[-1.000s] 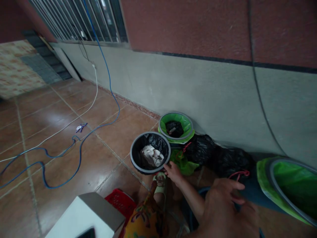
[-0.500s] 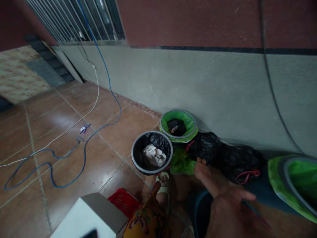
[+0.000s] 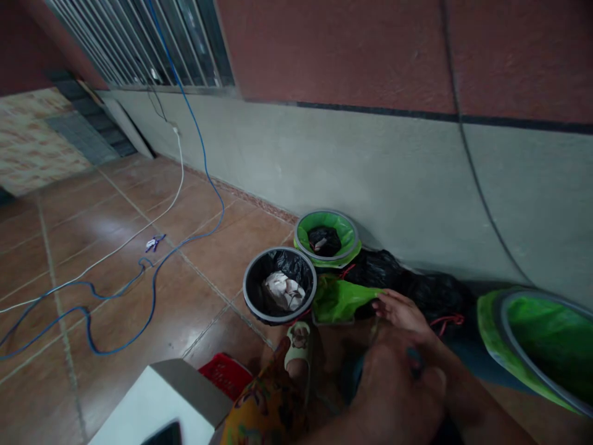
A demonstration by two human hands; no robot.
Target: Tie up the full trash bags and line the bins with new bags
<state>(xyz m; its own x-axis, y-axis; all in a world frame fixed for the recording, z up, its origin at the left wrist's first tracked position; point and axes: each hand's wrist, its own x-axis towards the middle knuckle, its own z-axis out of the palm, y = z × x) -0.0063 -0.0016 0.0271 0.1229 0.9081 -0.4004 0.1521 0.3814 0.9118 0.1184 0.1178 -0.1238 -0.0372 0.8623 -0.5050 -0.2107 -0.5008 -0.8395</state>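
Observation:
My right hand (image 3: pixel 402 312) pinches the edge of a green plastic bag (image 3: pixel 343 300), pulling a corner of it up and to the right. The rest of that bag sits low in a light-rimmed container beside the bins. My left hand (image 3: pixel 393 383) is nearer the camera, crossing in front of my right forearm. It is blurred and its fingers are mostly hidden. A grey-rimmed bin (image 3: pixel 250 300) with a black liner holds crumpled white paper (image 3: pixel 283 290). Behind it stands a green-lined bin (image 3: pixel 349 238) with a black bundle inside.
Black bags (image 3: pixel 435 290) with red ties lie along the wall. A larger green-lined bin (image 3: pixel 537 327) is at the right. A white box (image 3: pixel 152 402) with a phone (image 3: pixel 164 434) on it and a red basket (image 3: pixel 225 376) are at lower left. Blue cable (image 3: pixel 156 309) loops across the tiles.
My right hand has taken hold of the green bag and drawn its edge up and rightwards. My left hand has come in front of my right forearm. The view has shifted slightly.

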